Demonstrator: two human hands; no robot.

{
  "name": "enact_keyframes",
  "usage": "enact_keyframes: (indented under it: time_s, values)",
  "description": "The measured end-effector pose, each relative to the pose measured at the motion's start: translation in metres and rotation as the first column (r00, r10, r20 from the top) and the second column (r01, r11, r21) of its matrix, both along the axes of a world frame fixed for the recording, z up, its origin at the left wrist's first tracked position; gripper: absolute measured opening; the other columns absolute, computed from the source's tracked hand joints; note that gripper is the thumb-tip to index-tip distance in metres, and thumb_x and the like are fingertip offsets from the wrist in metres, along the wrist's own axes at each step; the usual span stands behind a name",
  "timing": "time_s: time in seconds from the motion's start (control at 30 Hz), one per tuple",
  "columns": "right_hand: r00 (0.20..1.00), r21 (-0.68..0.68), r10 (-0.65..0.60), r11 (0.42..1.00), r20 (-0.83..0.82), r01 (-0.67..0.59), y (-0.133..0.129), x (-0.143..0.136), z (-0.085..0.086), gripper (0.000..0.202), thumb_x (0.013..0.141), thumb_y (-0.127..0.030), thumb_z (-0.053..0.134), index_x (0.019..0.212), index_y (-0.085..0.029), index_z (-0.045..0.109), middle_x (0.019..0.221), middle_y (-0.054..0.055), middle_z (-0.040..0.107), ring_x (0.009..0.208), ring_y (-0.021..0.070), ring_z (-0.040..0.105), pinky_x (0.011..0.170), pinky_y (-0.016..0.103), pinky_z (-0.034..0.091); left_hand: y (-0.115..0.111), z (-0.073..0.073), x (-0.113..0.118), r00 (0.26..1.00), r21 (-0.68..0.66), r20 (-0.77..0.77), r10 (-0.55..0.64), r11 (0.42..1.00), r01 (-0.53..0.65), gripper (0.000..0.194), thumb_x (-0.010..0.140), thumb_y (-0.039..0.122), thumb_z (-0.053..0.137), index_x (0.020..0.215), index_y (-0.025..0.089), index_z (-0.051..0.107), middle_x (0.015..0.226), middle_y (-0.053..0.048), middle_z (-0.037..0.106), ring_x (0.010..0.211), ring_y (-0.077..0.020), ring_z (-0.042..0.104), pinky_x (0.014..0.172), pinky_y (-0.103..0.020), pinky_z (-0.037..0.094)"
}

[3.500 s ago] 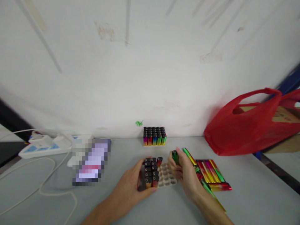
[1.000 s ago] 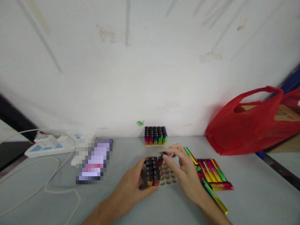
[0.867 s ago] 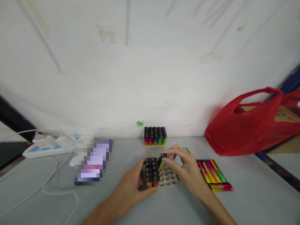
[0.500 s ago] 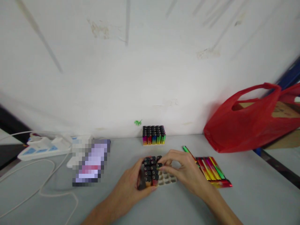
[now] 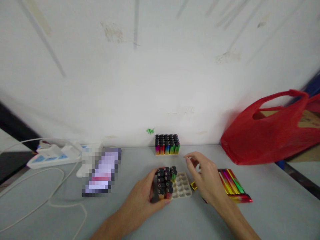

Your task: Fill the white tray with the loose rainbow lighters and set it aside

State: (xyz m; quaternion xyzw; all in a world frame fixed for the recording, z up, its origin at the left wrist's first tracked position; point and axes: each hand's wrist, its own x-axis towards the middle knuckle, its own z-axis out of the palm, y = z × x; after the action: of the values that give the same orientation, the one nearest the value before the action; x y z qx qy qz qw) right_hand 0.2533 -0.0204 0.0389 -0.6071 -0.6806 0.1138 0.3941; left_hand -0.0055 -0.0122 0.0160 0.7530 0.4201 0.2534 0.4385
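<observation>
My left hand (image 5: 140, 193) is closed around the left side of a block of lighters (image 5: 161, 185), thumb along the near side and fingers behind. The lighters are black-topped and stand upright in a pale tray (image 5: 185, 188) with round pockets. A green lighter (image 5: 173, 176) stands in the third column, towards the back. Right of the tray, my right hand (image 5: 205, 170) hovers with its fingers apart and nothing visible in them. Beneath it, a gold lighter end (image 5: 193, 185) shows, the rest hidden. Several shiny coloured lighters (image 5: 232, 183) lie flat beyond that hand.
A full block of upright lighters (image 5: 167, 148) stands against the wall. A phone (image 5: 103, 173) with a blurred screen, a white power strip (image 5: 50, 160) and white cables (image 5: 62, 206) occupy the left. At right sits a red bag (image 5: 265, 136) with a cardboard box.
My right hand has let go of the green lighter in the tray and moved right towards the loose lighters. My left hand keeps its hold. The view has shifted slightly.
</observation>
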Motion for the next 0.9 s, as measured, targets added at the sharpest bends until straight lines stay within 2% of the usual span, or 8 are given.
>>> enact_keyframes:
  time_s: [0.07,0.17,0.27,0.47,0.6,0.73,0.83,0.9]
  values:
    - [0.963,-0.024,-0.178,0.982,0.204,0.186,0.005,0.008,-0.009,0.019,0.111,-0.027,0.057,0.108,-0.019,0.073,0.096,0.010,0.074,0.091,0.0313,0.068,0.085,0.043,0.046,0.000,0.000,0.000,1.000,0.013,-0.021,0.003,1.000,-0.003,0.070,0.089,0.029,0.090,0.152,0.027,0.058,0.133,-0.008,0.081,0.116,-0.0322,0.078,0.106,-0.041,0.059]
    - [0.777,0.036,-0.378,0.908,0.502,0.418,0.008,0.017,-0.020,0.019,0.109,-0.025,0.059,0.112,-0.015,0.075,0.104,0.018,0.074,0.104,0.0399,0.067,0.089,0.047,0.042,0.000,0.000,0.000,0.999,0.027,-0.049,0.011,1.000,-0.009,0.070,0.090,0.031,0.089,0.152,0.026,0.058,0.129,-0.008,0.082,0.117,-0.0335,0.077,0.106,-0.043,0.059]
    - [0.616,0.045,-0.405,0.857,0.676,0.514,0.007,0.022,-0.026,0.019,0.107,-0.027,0.064,0.110,-0.013,0.077,0.103,0.024,0.074,0.103,0.0447,0.065,0.085,0.049,0.039,0.001,-0.001,0.000,0.998,0.030,-0.058,0.015,0.999,-0.014,0.072,0.089,0.031,0.088,0.153,0.025,0.057,0.125,-0.008,0.083,0.121,-0.0356,0.076,0.108,-0.044,0.059]
    - [0.657,-0.007,-0.357,0.876,0.664,0.483,0.009,0.027,-0.036,0.020,0.108,-0.015,0.057,0.110,-0.014,0.076,0.104,0.024,0.074,0.101,0.0426,0.066,0.085,0.048,0.038,0.001,0.000,0.001,0.998,0.027,-0.066,0.020,0.999,-0.018,0.072,0.088,0.032,0.089,0.153,0.025,0.057,0.128,-0.009,0.082,0.114,-0.0337,0.078,0.101,-0.041,0.061]
    - [0.761,-0.035,-0.307,0.917,0.572,0.397,0.012,0.024,-0.038,0.024,0.109,-0.012,0.050,0.112,-0.015,0.074,0.107,0.021,0.073,0.107,0.0412,0.066,0.089,0.048,0.040,0.002,-0.001,0.000,0.999,0.027,-0.037,0.011,1.000,-0.010,0.072,0.089,0.032,0.088,0.154,0.026,0.057,0.130,-0.009,0.081,0.111,-0.0321,0.078,0.099,-0.039,0.061]
    - [0.895,-0.043,-0.159,0.980,0.418,0.195,0.011,0.013,-0.024,0.023,0.115,-0.019,0.045,0.116,-0.021,0.068,0.117,0.014,0.070,0.111,0.0312,0.067,0.094,0.041,0.046,0.003,-0.004,-0.001,0.999,0.002,-0.050,0.010,1.000,-0.010,0.078,0.086,0.033,0.090,0.156,0.025,0.056,0.122,-0.008,0.083,0.099,-0.0294,0.078,0.088,-0.036,0.062]
    - [0.998,-0.067,0.007,0.998,-0.064,-0.011,0.007,0.001,-0.012,0.022,0.118,-0.035,0.045,0.112,-0.023,0.062,0.105,0.007,0.069,0.097,0.0257,0.066,0.088,0.036,0.050,0.004,-0.006,-0.001,1.000,-0.035,-0.009,0.007,0.999,-0.008,0.080,0.085,0.031,0.092,0.156,0.025,0.055,0.127,-0.009,0.081,0.103,-0.0295,0.078,0.089,-0.035,0.062]
    - [0.904,-0.103,0.074,0.986,-0.421,-0.129,0.005,-0.007,-0.007,0.026,0.116,-0.047,0.052,0.108,-0.024,0.061,0.089,0.000,0.064,0.081,0.0226,0.061,0.076,0.033,0.049,0.005,-0.008,-0.002,1.000,-0.046,0.006,0.005,0.999,-0.005,0.082,0.084,0.029,0.093,0.156,0.025,0.055,0.127,-0.009,0.081,0.104,-0.0292,0.078,0.090,-0.036,0.061]
